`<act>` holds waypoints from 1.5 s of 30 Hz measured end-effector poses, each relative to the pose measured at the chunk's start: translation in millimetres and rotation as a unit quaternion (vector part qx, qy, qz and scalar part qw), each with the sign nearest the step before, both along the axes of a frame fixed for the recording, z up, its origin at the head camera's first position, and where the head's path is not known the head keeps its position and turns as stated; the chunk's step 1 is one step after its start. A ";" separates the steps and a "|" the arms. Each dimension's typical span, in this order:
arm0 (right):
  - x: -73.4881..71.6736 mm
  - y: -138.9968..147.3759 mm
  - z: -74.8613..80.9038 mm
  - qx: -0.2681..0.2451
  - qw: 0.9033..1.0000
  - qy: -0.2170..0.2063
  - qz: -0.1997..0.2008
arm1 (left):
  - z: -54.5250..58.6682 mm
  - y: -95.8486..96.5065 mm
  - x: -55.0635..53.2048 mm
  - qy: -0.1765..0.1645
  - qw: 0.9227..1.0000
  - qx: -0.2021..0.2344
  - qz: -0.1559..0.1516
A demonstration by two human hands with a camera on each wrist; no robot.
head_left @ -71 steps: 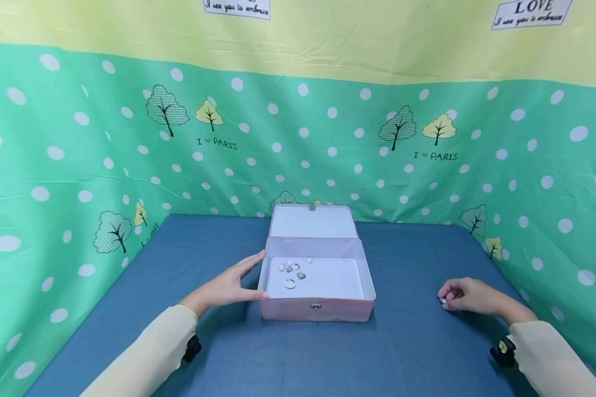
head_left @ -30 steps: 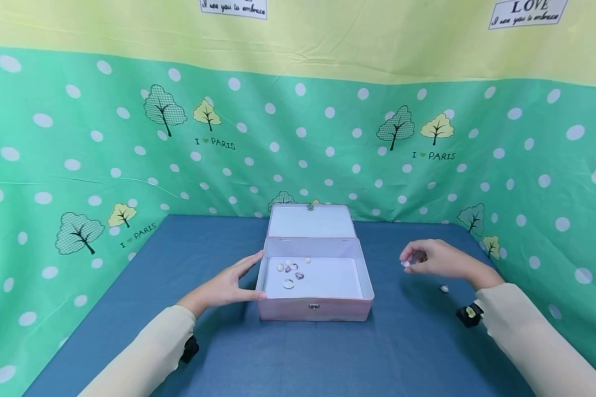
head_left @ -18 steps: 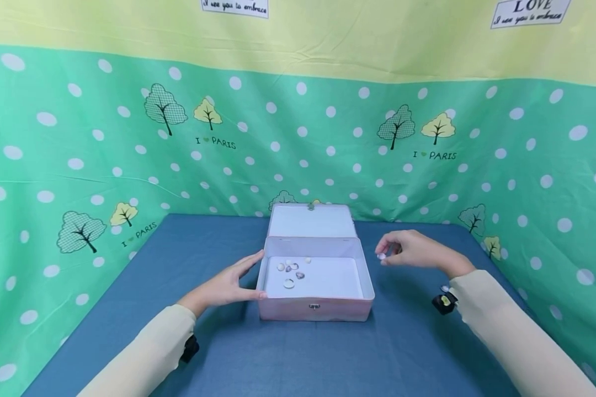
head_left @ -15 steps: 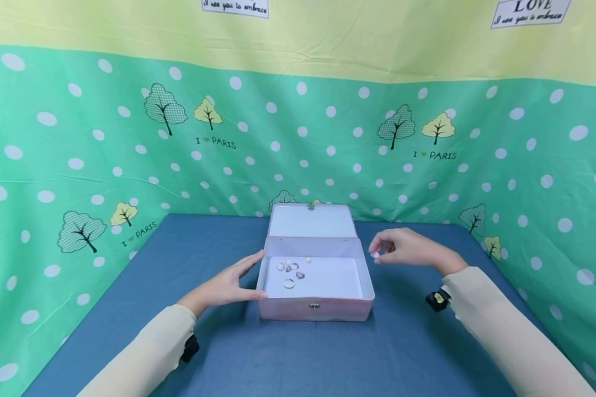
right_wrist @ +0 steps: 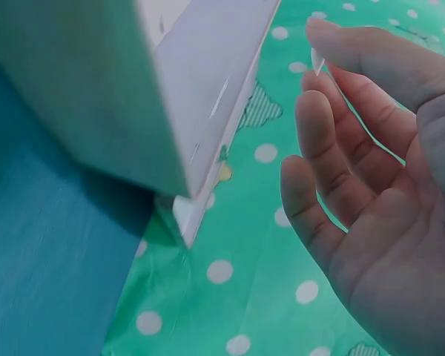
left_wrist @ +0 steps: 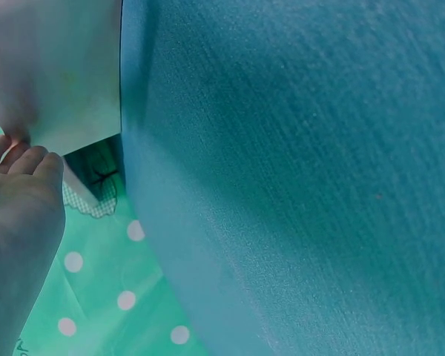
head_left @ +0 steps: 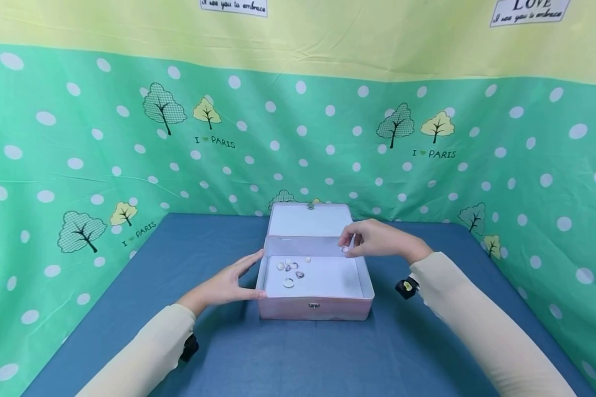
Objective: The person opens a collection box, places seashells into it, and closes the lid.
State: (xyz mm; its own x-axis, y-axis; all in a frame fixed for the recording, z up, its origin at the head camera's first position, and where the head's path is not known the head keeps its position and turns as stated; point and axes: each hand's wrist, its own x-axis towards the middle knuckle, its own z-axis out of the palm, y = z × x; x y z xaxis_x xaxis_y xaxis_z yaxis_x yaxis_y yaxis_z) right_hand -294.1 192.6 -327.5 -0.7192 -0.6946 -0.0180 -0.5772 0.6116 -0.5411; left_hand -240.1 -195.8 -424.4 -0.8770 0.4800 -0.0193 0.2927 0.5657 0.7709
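A pinkish tin box (head_left: 286, 309) stands with its lid (head_left: 303, 219) folded back. Several small shells (head_left: 299, 274), white and purplish, lie on its white floor, mostly toward the left. My left hand (head_left: 223, 285) rests against the box's left side, fingers stretched, thumb at the front corner and fingertips near the rear of that wall. In the left wrist view its fingers (left_wrist: 41, 167) touch the tin wall. My right hand (head_left: 377, 240) pinches a small white shell (right_wrist: 317, 61) between thumb and fingertip. It is above the box's right rear part, overlapping the rear wall in the head view.
The box stands on a blue cloth-covered table (head_left: 308, 353). A green polka-dot curtain (head_left: 328, 132) with printed trees hangs behind and at both sides. Dark wrist cameras sit under both sleeves (head_left: 482, 320).
My right hand lifted the shell from the table at the right and carried it left over the box. Another shell left on the table is now hidden behind the right sleeve. My left hand stayed put.
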 end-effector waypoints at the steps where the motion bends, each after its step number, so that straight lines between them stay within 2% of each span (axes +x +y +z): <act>1: -1.2 -3.2 0.1 -0.001 1.000 -0.003 0.002 | 0.0 -0.1 0.0 0.000 1.000 0.000 0.000; 8: -7.3 -21.8 -2.8 0.007 1.000 -0.014 0.012 | -0.2 -0.2 0.0 -0.006 1.000 -0.002 0.003; 15: -13.9 -35.7 -6.7 0.021 0.999 -0.035 -0.001 | 1.2 0.3 1.7 -0.006 1.000 -0.001 0.005; 25: -21.8 -50.0 -15.5 0.026 0.998 -0.055 0.011 | 1.3 0.7 1.1 -0.005 1.000 -0.003 0.005; 34: -21.0 -51.2 -17.9 0.036 0.998 -0.055 0.005 | -0.1 0.4 -0.8 0.000 1.000 -0.007 0.003; 45: -18.1 -41.3 -14.0 0.022 0.998 -0.056 0.007 | 1.7 0.5 0.9 0.000 1.000 -0.004 0.001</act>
